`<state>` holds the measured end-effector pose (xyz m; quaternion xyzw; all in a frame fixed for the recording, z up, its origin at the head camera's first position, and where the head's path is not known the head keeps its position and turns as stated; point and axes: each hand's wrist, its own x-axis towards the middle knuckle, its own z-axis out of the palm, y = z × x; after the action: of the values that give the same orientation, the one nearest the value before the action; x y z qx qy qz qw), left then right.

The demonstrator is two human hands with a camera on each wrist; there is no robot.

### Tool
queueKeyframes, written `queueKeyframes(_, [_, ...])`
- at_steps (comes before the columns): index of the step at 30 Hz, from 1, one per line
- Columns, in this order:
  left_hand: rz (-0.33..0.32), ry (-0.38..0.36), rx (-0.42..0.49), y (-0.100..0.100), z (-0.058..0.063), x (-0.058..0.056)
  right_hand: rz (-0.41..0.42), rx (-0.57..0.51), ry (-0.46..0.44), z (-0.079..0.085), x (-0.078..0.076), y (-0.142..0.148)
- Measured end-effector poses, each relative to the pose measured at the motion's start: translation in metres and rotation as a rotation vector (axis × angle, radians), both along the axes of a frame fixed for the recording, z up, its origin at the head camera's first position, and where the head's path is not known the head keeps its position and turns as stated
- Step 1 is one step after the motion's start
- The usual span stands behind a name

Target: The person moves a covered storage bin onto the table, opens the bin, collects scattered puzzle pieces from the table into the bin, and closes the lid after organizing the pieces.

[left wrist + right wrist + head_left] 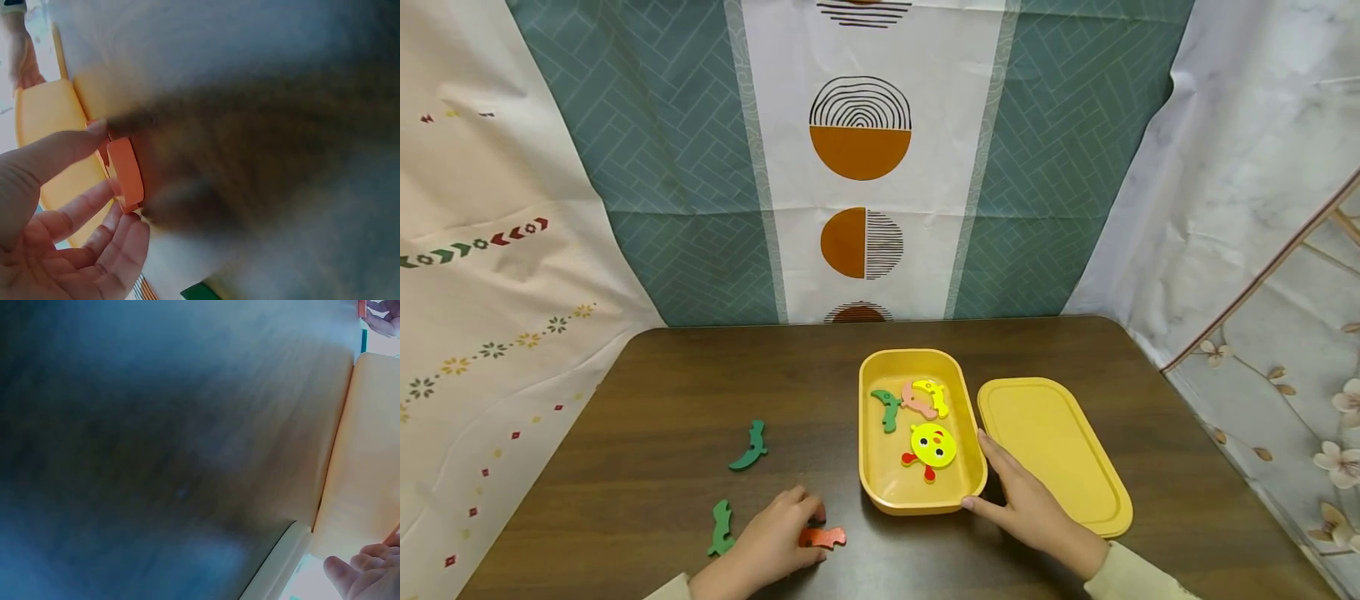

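My left hand (778, 533) is low at the front, left of the box, pinching an orange-red toy piece (827, 537) between thumb and fingers. In the left wrist view that orange-red toy piece (126, 172) shows its thick, smooth edge. My right hand (1026, 504) rests against the front right corner of a yellow plastic box (917, 506), fingers extended along the side, thumb at the corner. Inside the box lie a green piece (890, 410), a pink piece (916, 403), a yellow piece (937, 398) and a yellow round face piece (934, 446) with red feet.
A dark green curved piece (752, 447) and a lighter green piece (722, 528) lie on the brown table (655, 425) to the left. The yellow lid (1052, 442) lies flat right of the box. Patterned cloth (865, 192) hangs behind the table.
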<state>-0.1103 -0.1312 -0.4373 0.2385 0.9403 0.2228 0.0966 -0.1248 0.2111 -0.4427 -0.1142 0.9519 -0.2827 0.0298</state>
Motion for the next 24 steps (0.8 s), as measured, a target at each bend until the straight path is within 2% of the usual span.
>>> queueKeyframes(5, [-0.059,0.032,0.056,-0.0034,-0.0018,-0.0002,-0.005,-0.001,-0.013,0.0013,0.0004,-0.0013])
queueKeyframes(9, [-0.08,0.037,0.091,-0.0045,-0.0027,-0.001,-0.009,0.004,-0.015,0.0012,0.0008,-0.0018])
queueKeyframes(17, [-0.101,0.01,0.104,-0.0062,-0.0035,-0.0016,-0.005,0.009,0.002,0.0003,0.0017,-0.0016])
queueKeyframes(24, [-0.099,-0.003,0.072,-0.0055,-0.0012,-0.0028,-0.002,0.01,0.017,0.0006,0.0015,-0.0014])
